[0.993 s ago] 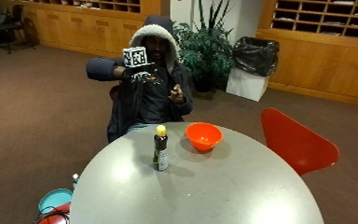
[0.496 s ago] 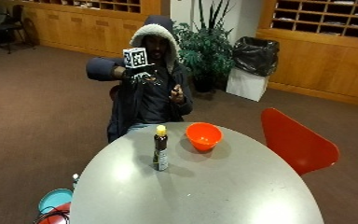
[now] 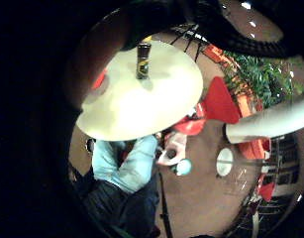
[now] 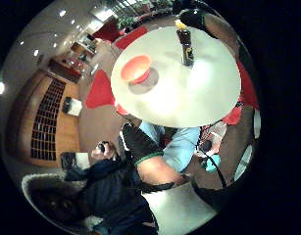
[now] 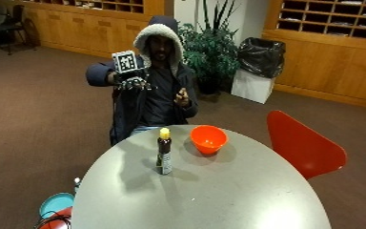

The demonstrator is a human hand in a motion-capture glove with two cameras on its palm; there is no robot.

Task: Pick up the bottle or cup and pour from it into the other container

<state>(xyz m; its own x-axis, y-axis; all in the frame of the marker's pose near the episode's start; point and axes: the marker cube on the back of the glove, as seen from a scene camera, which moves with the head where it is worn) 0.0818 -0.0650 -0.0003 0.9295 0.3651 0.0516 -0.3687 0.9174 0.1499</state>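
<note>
**Dim room, bright tabletop**

The room is dim and warm, lit from overhead. The table catches the most light, with a pale sheen near its middle. The bottle and the bowl throw short soft shadows on the table. In the palm views ceiling lamps glare above the table, and the edges bend and go black.

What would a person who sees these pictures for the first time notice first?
Probably the orange bowl on the round grey table, on the side near the seated person. Beside it stands a dark bottle with a yellow cap, upright and untouched. Behind the table, the gloved right hand is raised in the air at chest height, holding neither of them.
</note>
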